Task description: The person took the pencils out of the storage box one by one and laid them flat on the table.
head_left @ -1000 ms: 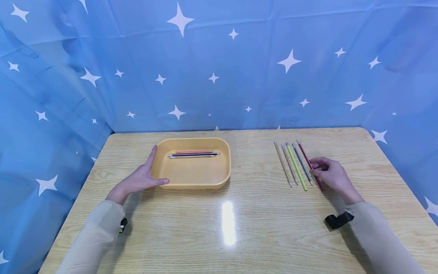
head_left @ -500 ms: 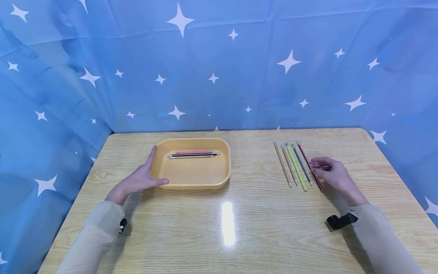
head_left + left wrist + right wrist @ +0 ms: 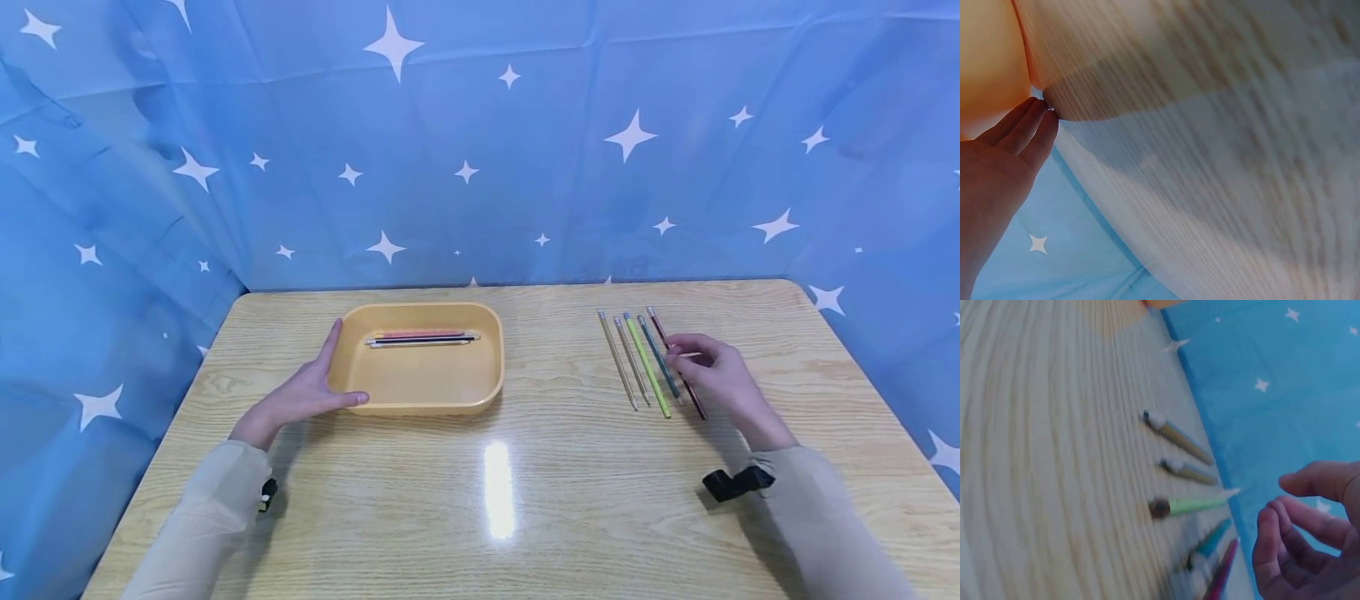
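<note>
My left hand (image 3: 300,392) rests against the left end of a tan plastic tray (image 3: 495,392), thumb on the near rim and fingers along the side. In the left wrist view its straight fingers (image 3: 1038,140) meet the tray's outer wall (image 3: 997,69). Over the pencils on the right is my right hand (image 3: 716,379), fingertips above the dark red pencil (image 3: 695,401) and close to the teal pencil (image 3: 654,343). The right wrist view shows a gap between thumb and fingers, with nothing held. Left of these lie a lime green pencil (image 3: 649,370) and two gold-brown pencils (image 3: 618,358) (image 3: 633,362).
Several pencils (image 3: 420,339) lie side by side in the tray, one pink and one dark among them. The wood-grain table (image 3: 405,508) carries a bright light reflection. A blue star-patterned cloth (image 3: 525,167) stands behind the table's far edge.
My right hand has shifted left and slightly away from me, its fingertips moving from beside the dark red pencil to over it. The left hand, tray and pencils stay put.
</note>
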A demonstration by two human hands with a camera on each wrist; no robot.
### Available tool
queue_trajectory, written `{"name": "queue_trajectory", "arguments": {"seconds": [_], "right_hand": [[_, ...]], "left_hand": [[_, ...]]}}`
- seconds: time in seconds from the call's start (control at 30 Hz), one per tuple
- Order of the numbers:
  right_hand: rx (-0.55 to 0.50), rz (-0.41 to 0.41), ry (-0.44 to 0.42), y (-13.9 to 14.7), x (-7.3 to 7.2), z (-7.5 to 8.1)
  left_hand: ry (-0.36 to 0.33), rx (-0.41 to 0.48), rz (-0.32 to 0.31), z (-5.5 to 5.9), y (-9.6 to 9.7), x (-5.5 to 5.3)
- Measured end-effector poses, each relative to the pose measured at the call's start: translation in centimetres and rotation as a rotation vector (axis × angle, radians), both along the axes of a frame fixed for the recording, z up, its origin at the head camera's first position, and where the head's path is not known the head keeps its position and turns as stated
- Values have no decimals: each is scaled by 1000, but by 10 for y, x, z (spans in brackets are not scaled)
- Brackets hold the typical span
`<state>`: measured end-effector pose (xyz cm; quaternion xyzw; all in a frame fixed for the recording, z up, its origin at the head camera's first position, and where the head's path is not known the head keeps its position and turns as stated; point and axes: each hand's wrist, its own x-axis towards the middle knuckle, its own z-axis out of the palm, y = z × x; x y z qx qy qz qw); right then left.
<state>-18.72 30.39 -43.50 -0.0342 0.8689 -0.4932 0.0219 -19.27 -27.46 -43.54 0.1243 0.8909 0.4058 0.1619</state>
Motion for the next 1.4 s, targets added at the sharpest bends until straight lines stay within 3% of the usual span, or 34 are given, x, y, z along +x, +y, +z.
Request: {"name": "queue_trajectory", "arguments": {"seconds": [0.3, 0.7, 0.9, 1.1, 1.4], "right_hand": [[-45, 48, -5, -26, -5, 9], [-10, 144, -34, -62, -16, 22], [-12, 200, -6, -90, -24, 30], [-35, 263, 16, -122, -30, 29], [-116, 308, 44, -171, -30, 34]], "left_hand": [[-4, -1, 3, 0, 0, 0], [-1, 0, -4, 0, 1, 0], [4, -1, -9, -1, -1, -1], [4, 3, -9, -1, 0, -1], [-7, 10, 6, 0, 1, 0]]}}
